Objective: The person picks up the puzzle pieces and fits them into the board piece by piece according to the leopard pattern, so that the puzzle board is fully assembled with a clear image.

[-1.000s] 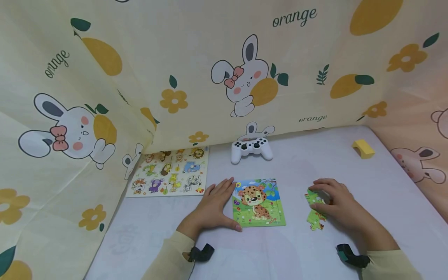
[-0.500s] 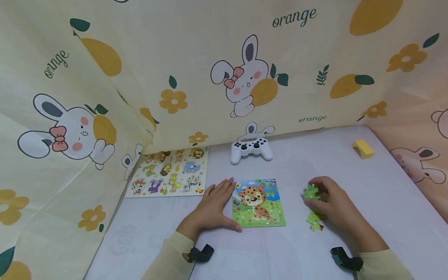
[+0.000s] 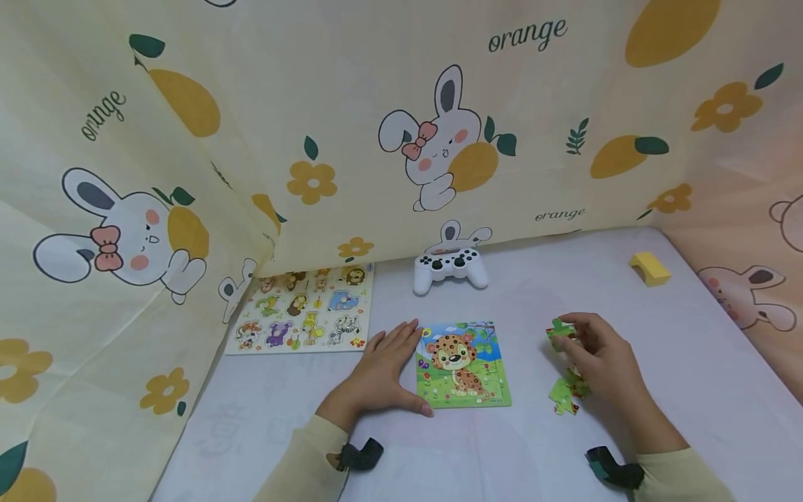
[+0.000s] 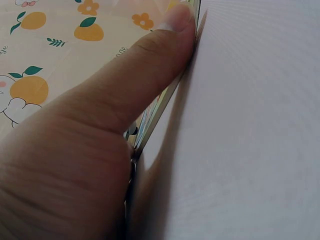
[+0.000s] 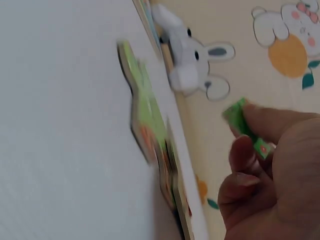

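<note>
In the head view my left hand (image 3: 384,373) rests on the table beside the square leopard puzzle (image 3: 497,382), its fingers straight and its thumb at the near left corner. The left wrist view shows that thumb (image 4: 140,62) along the edge of the board. My right hand (image 3: 605,359) pinches a small green puzzle piece (image 3: 557,329) between thumb and fingers, to the right of the puzzle. Lifted off the table, the piece (image 5: 236,118) also appears in the right wrist view. Below it lie loose green puzzle pieces (image 3: 562,396), some overlapping and partly hidden by the hand.
An animal picture board (image 3: 295,345) lies at the back left, partly under the printed curtain (image 3: 351,90). A white game controller (image 3: 450,268) stands at the back middle. A yellow arch block (image 3: 652,270) is at the back right of the white table (image 3: 464,460).
My right hand has picked up a green piece from the loose pile, raising it and shifting slightly away from me. The left hand and the leopard puzzle have stayed in place.
</note>
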Demonstrator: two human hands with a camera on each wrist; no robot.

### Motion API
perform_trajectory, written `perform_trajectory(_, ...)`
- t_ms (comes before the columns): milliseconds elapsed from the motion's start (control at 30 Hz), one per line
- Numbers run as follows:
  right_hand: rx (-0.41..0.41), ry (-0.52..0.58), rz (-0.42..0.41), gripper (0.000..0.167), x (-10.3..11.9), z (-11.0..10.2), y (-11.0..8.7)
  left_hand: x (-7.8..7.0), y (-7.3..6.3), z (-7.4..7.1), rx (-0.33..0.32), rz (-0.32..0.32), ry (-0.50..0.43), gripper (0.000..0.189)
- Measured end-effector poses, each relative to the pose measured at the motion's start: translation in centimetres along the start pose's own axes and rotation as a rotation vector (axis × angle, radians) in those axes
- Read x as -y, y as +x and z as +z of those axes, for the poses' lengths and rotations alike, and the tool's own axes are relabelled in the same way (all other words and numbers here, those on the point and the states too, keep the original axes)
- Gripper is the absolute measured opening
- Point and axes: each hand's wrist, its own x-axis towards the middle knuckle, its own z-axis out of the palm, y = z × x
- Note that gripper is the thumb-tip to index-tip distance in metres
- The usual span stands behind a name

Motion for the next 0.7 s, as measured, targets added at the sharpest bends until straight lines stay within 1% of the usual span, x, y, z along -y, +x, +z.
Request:
perform_trajectory(133, 0.046, 0.054, 0.015, 0.028, 0.7, 1.1, -0.3, -0.1, 0.0, -0.1, -0.001, 0.0, -0.003, 0.146)
perform_trajectory(267, 0.089, 0.06, 0.023, 0.022, 1.6, 2.3, -0.6, -0.3, -0.1, -0.2, 0.002, -0.003, -0.011, 0.145)
perform_trajectory(367, 0.11, 0.048, 0.004, 0.018, 2.2, 3.3, -0.9, -0.3, -0.1, -0.3, 0.003, -0.003, -0.017, 0.145)
perform_trajectory(433, 0.121, 0.052, -0.023, 0.02, 2.7, 4.0, -1.1, -0.3, -0.1, -0.3, 0.002, -0.002, -0.017, 0.145)
perform_trajectory(533, 0.159, 0.092, -0.061, 0.031, 3.3, 5.3, -1.4, -0.2, -0.1, -0.2, 0.0, 0.002, -0.016, 0.146)
perform_trajectory(633, 0.242, 0.178, -0.072, 0.04, 3.9, 6.5, -1.7, -0.2, 0.0, -0.2, 0.001, 0.001, -0.009, 0.146)
perform_trajectory(700, 0.297, 0.221, -0.069, 0.041, 4.3, 7.2, -2.0, -0.2, 0.0, -0.3, 0.004, -0.004, -0.006, 0.145)
